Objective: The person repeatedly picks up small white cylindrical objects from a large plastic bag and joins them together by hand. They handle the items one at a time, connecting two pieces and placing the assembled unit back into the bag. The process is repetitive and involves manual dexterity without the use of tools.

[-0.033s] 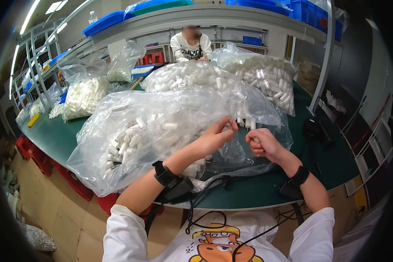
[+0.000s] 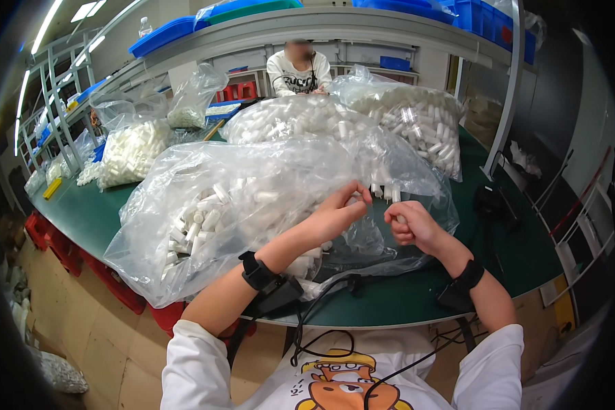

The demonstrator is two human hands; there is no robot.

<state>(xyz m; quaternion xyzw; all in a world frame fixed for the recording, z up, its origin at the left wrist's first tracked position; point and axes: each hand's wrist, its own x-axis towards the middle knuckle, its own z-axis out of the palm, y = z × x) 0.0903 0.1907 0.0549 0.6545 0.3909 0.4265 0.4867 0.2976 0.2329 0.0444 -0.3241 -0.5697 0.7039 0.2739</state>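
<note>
A large clear plastic bag [image 2: 154, 236] lies open-mouthed across the near table, with white plastic tubes [image 2: 201, 229] showing inside. My left hand [image 2: 342, 210] is over the bag's right part, its fingers curled toward the thumb; whatever they hold, if anything, is hidden. Just right of it, my right hand [image 2: 415, 225] is closed in a fist, and the pale end of a small white piece shows between thumb and fingers. A few upright white tubes [image 2: 387, 193] stand just beyond the two hands. Both wrists wear black straps.
More bags of white pieces stand at the back [image 2: 280, 119], back right [image 2: 424, 130] and left [image 2: 135, 154]. A person [image 2: 298, 72] sits across the green table [image 2: 396, 297]. Black cables [image 2: 321, 294] hang over the near edge. A metal post [image 2: 509, 96] rises at right.
</note>
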